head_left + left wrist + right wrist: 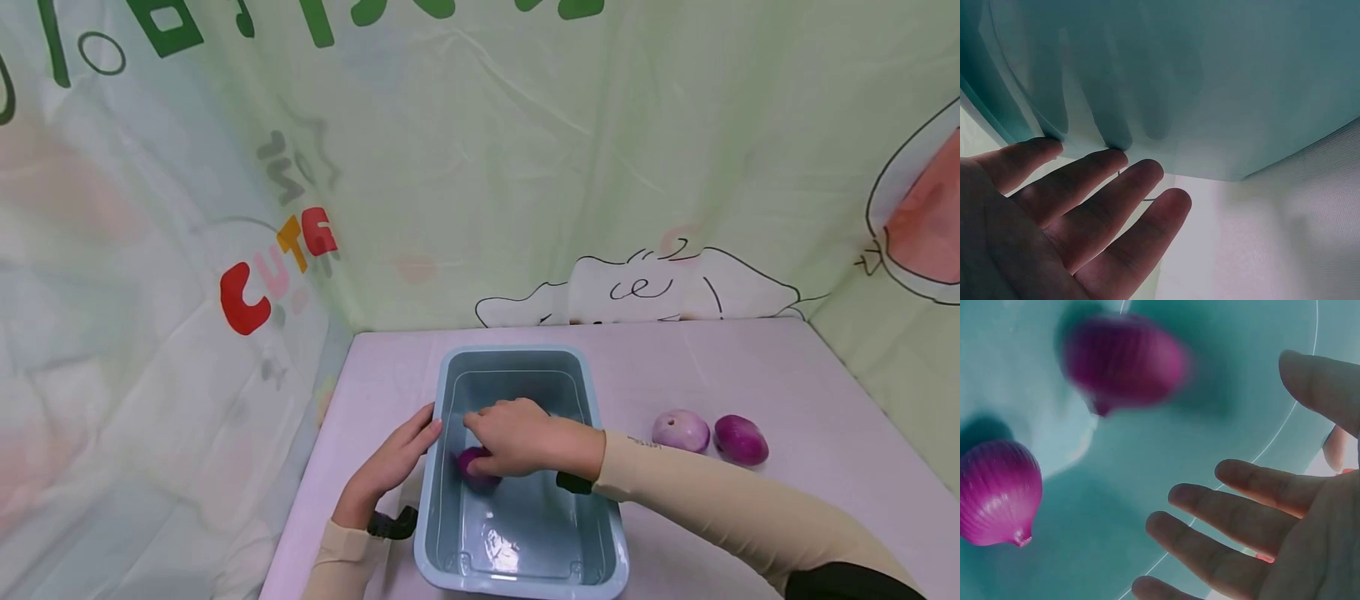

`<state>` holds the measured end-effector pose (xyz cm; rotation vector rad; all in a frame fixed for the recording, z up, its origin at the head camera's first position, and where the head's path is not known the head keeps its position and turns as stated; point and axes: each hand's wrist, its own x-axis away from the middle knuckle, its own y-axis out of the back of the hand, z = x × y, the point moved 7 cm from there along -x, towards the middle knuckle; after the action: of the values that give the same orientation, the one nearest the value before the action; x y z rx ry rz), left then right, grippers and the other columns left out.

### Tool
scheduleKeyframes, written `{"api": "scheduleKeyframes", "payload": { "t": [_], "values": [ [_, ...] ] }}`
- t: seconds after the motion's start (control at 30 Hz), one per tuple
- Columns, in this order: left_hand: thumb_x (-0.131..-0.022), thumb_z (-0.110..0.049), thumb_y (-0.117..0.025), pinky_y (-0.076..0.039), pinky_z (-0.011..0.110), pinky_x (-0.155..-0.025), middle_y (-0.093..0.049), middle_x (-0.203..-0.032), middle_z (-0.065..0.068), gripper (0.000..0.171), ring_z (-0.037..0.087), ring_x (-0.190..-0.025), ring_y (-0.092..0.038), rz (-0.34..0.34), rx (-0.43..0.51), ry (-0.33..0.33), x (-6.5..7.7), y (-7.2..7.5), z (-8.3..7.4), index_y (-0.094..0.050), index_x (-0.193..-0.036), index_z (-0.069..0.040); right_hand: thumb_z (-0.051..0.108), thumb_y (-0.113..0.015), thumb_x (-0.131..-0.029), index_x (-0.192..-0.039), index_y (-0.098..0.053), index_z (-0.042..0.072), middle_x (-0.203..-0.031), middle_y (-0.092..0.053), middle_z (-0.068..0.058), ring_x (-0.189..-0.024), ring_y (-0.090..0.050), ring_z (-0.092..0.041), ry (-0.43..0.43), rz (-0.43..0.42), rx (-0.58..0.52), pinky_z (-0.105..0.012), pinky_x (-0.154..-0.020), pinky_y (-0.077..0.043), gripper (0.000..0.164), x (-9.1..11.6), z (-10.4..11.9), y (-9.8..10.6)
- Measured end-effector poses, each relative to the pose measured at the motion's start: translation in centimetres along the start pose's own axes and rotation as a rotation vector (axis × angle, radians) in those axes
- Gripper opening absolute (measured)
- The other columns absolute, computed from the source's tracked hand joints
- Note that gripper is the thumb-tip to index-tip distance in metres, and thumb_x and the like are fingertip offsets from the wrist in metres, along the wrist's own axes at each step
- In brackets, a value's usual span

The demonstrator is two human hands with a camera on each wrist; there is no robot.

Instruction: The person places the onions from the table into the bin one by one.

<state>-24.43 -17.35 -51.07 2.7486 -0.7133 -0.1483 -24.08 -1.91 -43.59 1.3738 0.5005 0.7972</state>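
Note:
A light blue plastic basin [525,575] stands on the table. My right hand [517,437] is over its inside, fingers spread and holding nothing. In the right wrist view, a red onion [1125,359] looks blurred near the hand's fingertips [1179,494], apart from them. A second red onion [999,494] lies on the basin's bottom, at the left of that view. The head view shows just one onion [471,467] in the basin, partly behind the right hand. Against the basin's outer left side, my left hand [397,454] rests its extended fingers [1125,206].
To the right of the basin, a pale peeled-looking onion [681,431] and a dark red onion [741,439] sit side by side on the pale lilac tabletop [810,500], just beyond the right forearm. Printed curtains [525,167] hang behind and beside the table.

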Motion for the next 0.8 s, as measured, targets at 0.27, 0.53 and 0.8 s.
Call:
{"api": "scheduleKeyframes", "payload": {
  "t": [0.27,0.53,0.8],
  "values": [
    [-0.115,-0.032,-0.040,-0.044,0.057,-0.106,-0.037,-0.163,0.009,0.055,0.030,-0.134,-0.053,0.010,0.003,-0.008,0.1,-0.1,-0.2,-0.024,-0.167,-0.022,0.052,-0.073,-0.095,-0.126,-0.069,0.011,-0.090,-0.069,0.005,-0.080,-0.066,-0.012,0.003,0.000,0.014,-0.036,-0.065,-0.058,0.051,0.0,0.0,0.1],
    [-0.115,-0.033,-0.040,-0.045,0.055,-0.106,-0.038,-0.163,0.008,0.055,0.028,-0.134,-0.053,0.012,0.004,-0.002,0.0,0.1,0.0,-0.024,-0.167,-0.024,0.055,-0.070,-0.096,-0.140,-0.066,0.012,-0.118,-0.073,-0.005,-0.098,-0.071,-0.020,-0.004,-0.018,0.038,-0.044,-0.077,-0.061,0.061,0.2,-0.1,0.9],
    [-0.115,-0.032,-0.040,-0.044,0.057,-0.107,-0.038,-0.162,0.007,0.055,0.029,-0.134,-0.053,0.013,0.007,0.000,0.1,0.1,0.2,-0.024,-0.167,-0.023,0.057,-0.069,-0.096,-0.142,-0.064,0.013,-0.127,-0.071,-0.005,-0.106,-0.070,-0.022,-0.033,-0.030,-0.006,-0.043,-0.074,-0.061,0.064,0.4,-0.6,1.8]
  ]
}}
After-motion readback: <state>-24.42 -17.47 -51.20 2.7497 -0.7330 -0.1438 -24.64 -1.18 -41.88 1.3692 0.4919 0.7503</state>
